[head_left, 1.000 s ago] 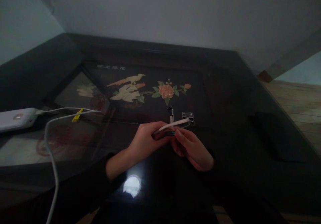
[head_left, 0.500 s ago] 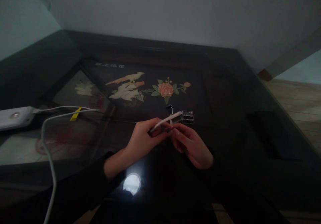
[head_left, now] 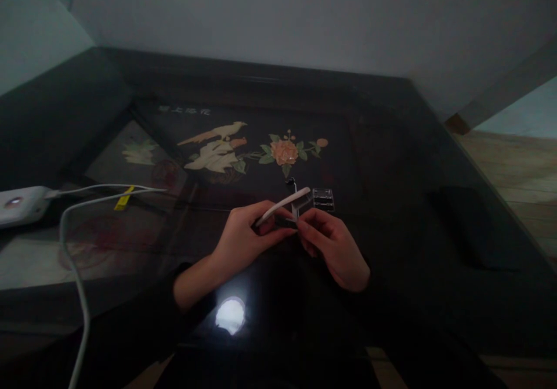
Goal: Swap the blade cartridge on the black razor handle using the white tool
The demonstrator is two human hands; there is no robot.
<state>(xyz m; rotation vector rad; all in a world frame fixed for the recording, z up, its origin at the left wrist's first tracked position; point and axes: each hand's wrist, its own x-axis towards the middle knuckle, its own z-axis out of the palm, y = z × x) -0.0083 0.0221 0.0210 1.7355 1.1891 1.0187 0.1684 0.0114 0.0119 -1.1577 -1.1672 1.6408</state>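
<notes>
Left hand (head_left: 237,233) and right hand (head_left: 336,247) meet at a slim, white-edged object (head_left: 282,204) over the glossy black worktop (head_left: 391,145).
Left fingers grasp it; right fingers bunch at its edge, what they hold impossible to tell. This looks like fine fingertip work, calling next for a steady left grip. Beyond lies a clear plastic compartmented case (head_left: 323,200).

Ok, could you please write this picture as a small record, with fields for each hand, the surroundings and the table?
left hand: holds a thin pale-edged item
right hand: fingers together at the item's near side; grip unclear
beyond hands: clear compartmented tray; small black piece
left side: white box; white cable with yellow tag
right side: dark flat object, too dim to identify
table: dark, glossy, picturing a bird and flower
</notes>
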